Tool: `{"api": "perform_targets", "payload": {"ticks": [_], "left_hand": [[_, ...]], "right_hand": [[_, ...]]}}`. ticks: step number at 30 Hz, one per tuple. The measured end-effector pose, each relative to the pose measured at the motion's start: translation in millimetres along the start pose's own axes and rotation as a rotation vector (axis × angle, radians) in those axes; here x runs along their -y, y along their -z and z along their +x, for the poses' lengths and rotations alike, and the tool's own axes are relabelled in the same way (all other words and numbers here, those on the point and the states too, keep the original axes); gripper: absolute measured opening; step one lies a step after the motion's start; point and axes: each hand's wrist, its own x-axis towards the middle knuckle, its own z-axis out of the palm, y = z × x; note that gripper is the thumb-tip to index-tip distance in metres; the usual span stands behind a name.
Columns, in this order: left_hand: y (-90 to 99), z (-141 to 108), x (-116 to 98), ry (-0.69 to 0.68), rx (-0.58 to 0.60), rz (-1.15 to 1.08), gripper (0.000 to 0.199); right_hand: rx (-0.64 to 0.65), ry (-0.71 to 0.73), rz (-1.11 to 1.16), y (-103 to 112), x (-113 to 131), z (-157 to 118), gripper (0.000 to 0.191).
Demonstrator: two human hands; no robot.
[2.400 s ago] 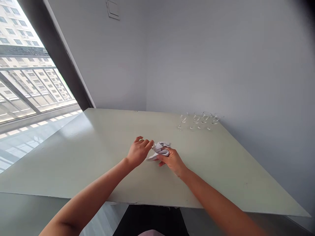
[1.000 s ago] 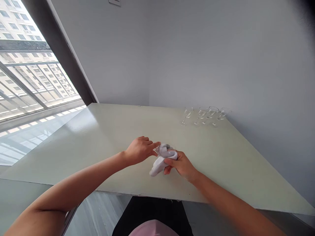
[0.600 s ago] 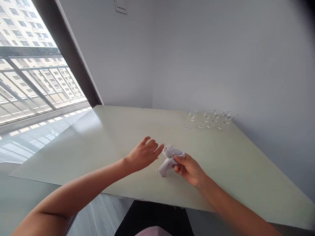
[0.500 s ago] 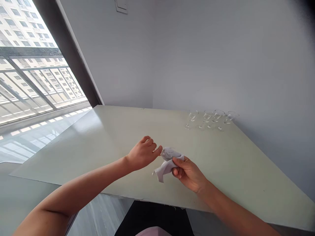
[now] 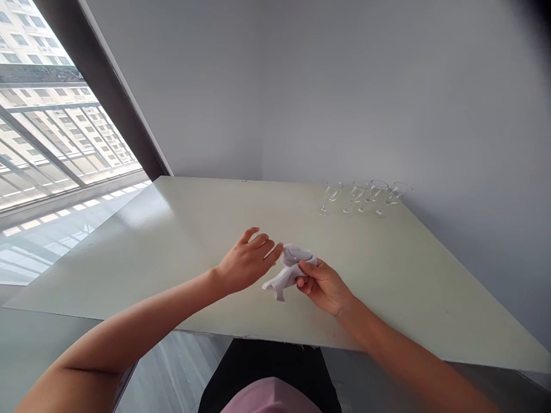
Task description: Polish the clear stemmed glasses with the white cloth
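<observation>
A clear wine glass [image 5: 303, 254] lies tilted on its side above the table, its bowl partly wrapped in a white cloth [image 5: 279, 281]. My left hand [image 5: 246, 261] is at the glass's left end, back of the hand up, fingers bent and slightly fanned. It seems to hold the stem or foot, which the fingers hide. My right hand [image 5: 322, 282] pinches the cloth against the bowl's rim, thumb on top and fingers curled beneath. A loose end of the cloth hangs down to the left.
Several clear stemmed glasses [image 5: 359, 195] stand upright at the back right of the pale table [image 5: 181, 229]. Grey walls [image 5: 344, 86] meet behind it. To the left is a large window [image 5: 64, 132]. The table's front edge runs just before my body.
My left hand's fingers have opened out a little from a tighter curl. Both hands, the cloth and the glass sit slightly higher and further left in view, as the camera view has shifted too.
</observation>
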Motion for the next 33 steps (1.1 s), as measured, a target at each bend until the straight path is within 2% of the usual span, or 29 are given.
{"api": "perform_targets", "payload": {"ticks": [2,4,6,8,9,10,11,12,15,16,18,19,22,26,30,33], "left_hand": [[1.1,1,1,-0.037,-0.027,0.030,0.025],[6.6,4,6,0.034,0.028,-0.086,0.022],[12.8,5,14,0.145,0.221,-0.346,0.026],[15.9,5,22,0.217,0.494,-0.636,0.030],[15.5,4,24,0.229,0.609,-0.737,0.031],[13.8,3,24,0.232,0.662,-0.776,0.032],[11.1,2,24,0.237,0.632,-0.740,0.032],[7.7,0,22,0.234,0.536,-0.640,0.032],[-2.9,-3,12,0.123,0.139,-0.186,0.028],[-5.5,-4,10,0.064,0.045,-0.061,0.027],[-8.4,-4,9,-0.036,-0.039,0.074,0.023],[-8.5,-4,10,-0.058,-0.053,0.093,0.022],[-3.9,-4,15,-0.043,-0.012,0.005,0.026],[7.9,-6,16,0.096,0.201,-0.320,0.031],[13.4,-8,17,0.294,0.496,-0.798,0.037],[11.3,-9,19,0.389,0.653,-1.058,0.040]], "right_hand": [[0.008,0.004,0.058,-5,1,-2,0.023],[0.054,0.076,-0.094,-8,5,-8,0.024],[0.120,0.184,-0.395,-7,9,-14,0.022],[0.193,0.259,-0.675,-4,11,-17,0.019],[0.220,0.263,-0.747,-2,11,-17,0.018],[0.231,0.244,-0.755,0,9,-15,0.019],[0.217,0.213,-0.703,2,8,-12,0.020],[0.180,0.177,-0.601,3,5,-9,0.021],[0.024,0.077,-0.173,1,-1,2,0.021],[-0.008,0.054,-0.053,-1,-3,4,0.021],[-0.015,0.039,0.069,-7,-3,5,0.022],[0.012,0.053,0.053,-10,-2,4,0.023],[0.141,0.133,-0.216,-12,1,-2,0.024],[0.307,0.278,-0.771,2,8,-6,0.022],[0.439,0.609,-1.349,19,18,-1,0.027],[0.478,0.819,-1.591,24,27,3,0.043]]}}
